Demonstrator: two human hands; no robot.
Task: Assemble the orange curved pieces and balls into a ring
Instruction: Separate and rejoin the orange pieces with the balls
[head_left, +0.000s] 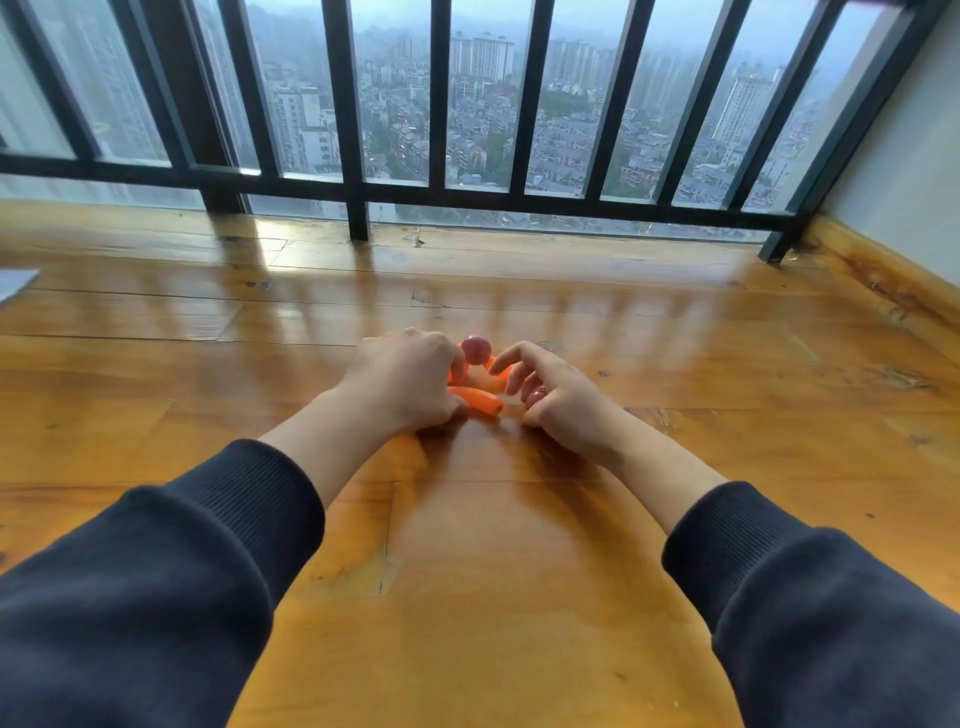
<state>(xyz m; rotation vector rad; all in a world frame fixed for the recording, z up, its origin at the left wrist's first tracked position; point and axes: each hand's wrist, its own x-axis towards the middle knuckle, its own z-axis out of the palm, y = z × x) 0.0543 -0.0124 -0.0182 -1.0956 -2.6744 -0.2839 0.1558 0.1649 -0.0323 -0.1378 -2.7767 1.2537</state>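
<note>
1. Two bare hands meet at mid-frame: the left hand (410, 376) is curled over the orange curved plastic pieces (477, 400), fingers pinching them against the floor
2. Beside it, the right hand (550, 395) has its fingers loosely bent, fingertips touching the pieces; whether it grips any, I cannot tell
3. One pinkish-red round ball (476, 349) sits atop the pieces, between the hands
4. All rests on the glossy wooden plank floor (493, 545), with black metal window bars (358, 156) across the upper frame
</note>
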